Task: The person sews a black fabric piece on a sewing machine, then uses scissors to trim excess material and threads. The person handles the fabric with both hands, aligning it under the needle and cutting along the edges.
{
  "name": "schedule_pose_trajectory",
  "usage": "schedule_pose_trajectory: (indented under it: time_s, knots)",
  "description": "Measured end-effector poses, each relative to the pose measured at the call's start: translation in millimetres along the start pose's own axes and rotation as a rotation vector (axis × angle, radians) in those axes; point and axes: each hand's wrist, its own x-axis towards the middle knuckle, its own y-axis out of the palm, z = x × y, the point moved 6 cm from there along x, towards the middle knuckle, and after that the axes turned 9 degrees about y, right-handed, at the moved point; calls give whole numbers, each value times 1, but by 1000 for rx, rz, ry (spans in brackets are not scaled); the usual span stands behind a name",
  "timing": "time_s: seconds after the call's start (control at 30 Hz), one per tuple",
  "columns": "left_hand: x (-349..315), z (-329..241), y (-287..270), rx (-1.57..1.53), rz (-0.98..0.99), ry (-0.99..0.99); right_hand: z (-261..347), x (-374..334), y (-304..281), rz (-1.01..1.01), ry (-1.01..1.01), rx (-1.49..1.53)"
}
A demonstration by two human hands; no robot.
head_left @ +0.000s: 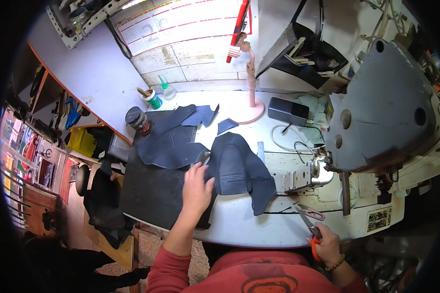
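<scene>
My left hand reaches over the table with its fingers apart. Its fingertips are at the left edge of a dark stitched leather piece, beside a second dark leather piece on the left; I cannot tell whether they press on either. At the table's front right, my right hand is closed around scissors with orange handles, blades pointing up and left. A pair of small thread snips with a pinkish-red handle lies just beyond the blades.
Under the left piece lies a black mat. The sewing machine fills the right side. Behind the leather stand a pink stand, a black box, a dark jar and a green-nozzled bottle. A small leather scrap lies near the stand's base.
</scene>
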Motion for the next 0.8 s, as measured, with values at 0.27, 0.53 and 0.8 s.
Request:
schedule_pose_trajectory:
  time_s: [0.27,0.53,0.8]
  knots:
    - [-63,42,-49,-260,-115,-168,-33,5,2,-16,95,-242]
    - [-21,29,-18,260,240,201,-40,3,-1,-113,79,-262]
    - [-73,37,-21,571,452,360,-38,7,-6,-159,73,-172]
